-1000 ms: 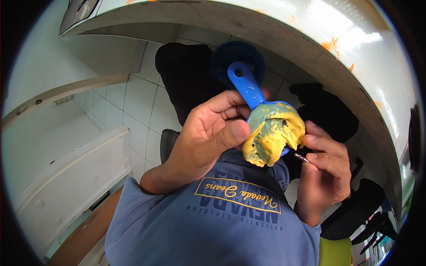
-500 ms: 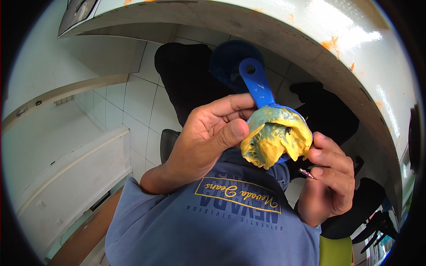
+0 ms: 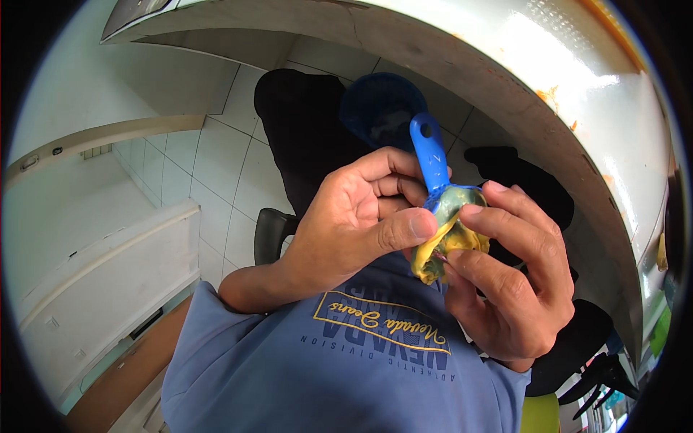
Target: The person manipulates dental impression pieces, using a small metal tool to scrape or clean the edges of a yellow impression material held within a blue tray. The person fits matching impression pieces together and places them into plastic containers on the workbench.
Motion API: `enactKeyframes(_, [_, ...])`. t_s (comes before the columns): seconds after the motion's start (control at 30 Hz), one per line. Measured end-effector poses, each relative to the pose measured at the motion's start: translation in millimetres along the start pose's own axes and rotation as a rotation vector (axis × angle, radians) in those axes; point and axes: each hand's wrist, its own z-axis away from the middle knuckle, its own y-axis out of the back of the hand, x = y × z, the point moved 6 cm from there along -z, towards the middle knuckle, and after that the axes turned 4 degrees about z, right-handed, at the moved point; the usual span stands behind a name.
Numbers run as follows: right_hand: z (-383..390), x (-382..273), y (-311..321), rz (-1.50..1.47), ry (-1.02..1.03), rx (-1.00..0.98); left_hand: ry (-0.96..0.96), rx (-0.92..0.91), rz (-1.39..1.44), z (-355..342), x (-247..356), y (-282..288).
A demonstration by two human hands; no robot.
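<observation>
A blue dental impression tray [image 3: 431, 155] is held up in front of my chest, its holed handle pointing away from me. Yellow and grey-green impression material [image 3: 429, 269] fills its bowl and bulges over the rim. My left hand [image 3: 339, 224] grips the tray from the left, thumb on the material's edge and fingers behind the handle's base. From the right, my right hand [image 3: 516, 281] reaches over the bowl, pinching a small pinkish metal piece [image 3: 441, 256] against the material. Its upper fingers rest over the tray's right side. Fingertips hide most of the metal piece.
A white worktop [image 3: 491, 43] with orange smears curves across the far side and right. Below it, a blue bucket [image 3: 382, 101] stands on the tiled floor [image 3: 224, 166]. A black chair part [image 3: 273, 234] shows behind my left forearm. White cabinetry [image 3: 108, 267] lies left.
My right hand has moved left and in over the tray, bringing the small metal piece to the impression material. The tray has shifted slightly right and turned, showing less of its yellow side.
</observation>
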Motion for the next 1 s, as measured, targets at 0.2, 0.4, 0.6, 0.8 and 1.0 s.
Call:
enactKeyframes(0.2, [-2, -1, -3, 0.014, 0.005, -0.023, 0.007, -0.015, 0.005, -2, -3, 4])
enactKeyframes(0.4, [-4, 4, -4, -0.026, -0.049, -0.026, 0.053, -0.011, 0.043, -4, -7, 5])
enactKeyframes(0.6, [-4, 7, -6, -0.027, -0.129, -0.068, 0.092, -0.012, 0.032, -5, -12, 4])
enactKeyframes(0.8, [-3, 13, -2, -0.075, -0.223, -0.129, 0.070, 0.025, 0.108, -8, -19, 4])
enactKeyframes(1.0, [3, 17, -1, -0.141, -0.325, -0.126, 0.117, 0.010, 0.143, -10, -21, 1])
